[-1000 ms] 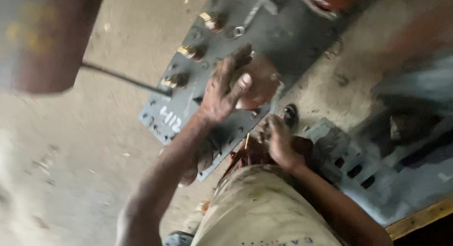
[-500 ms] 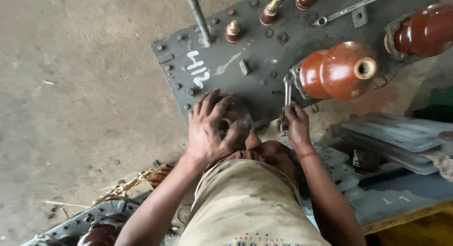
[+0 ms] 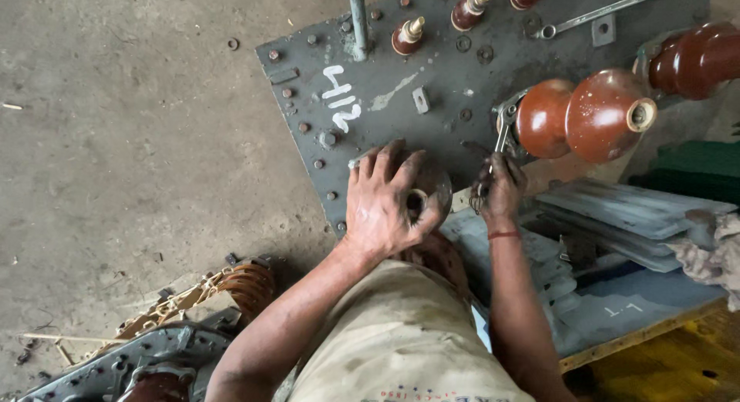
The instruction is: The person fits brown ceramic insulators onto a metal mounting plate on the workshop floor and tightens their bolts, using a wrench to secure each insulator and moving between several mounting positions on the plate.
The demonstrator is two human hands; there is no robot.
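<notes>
Change: the view has drawn closer since half a second ago; both hands stay where they were.
Left hand (image 3: 383, 201): spread and clenched over a brown bushing (image 3: 432, 188) on the grey cover plate (image 3: 385, 101).
Right hand (image 3: 499, 188): grasping a spanner (image 3: 502, 132).
Spanner axis: near upright in view, head at the large bushing's (image 3: 586, 117) base.
Large bushing: lies sideways, opening pointing right.
Around: small terminals (image 3: 407, 36), another spanner (image 3: 601, 13), a rod (image 3: 357, 20).

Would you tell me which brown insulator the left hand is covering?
The near-edge insulator under the left hand; the other large ones stand uncovered further right.
</notes>
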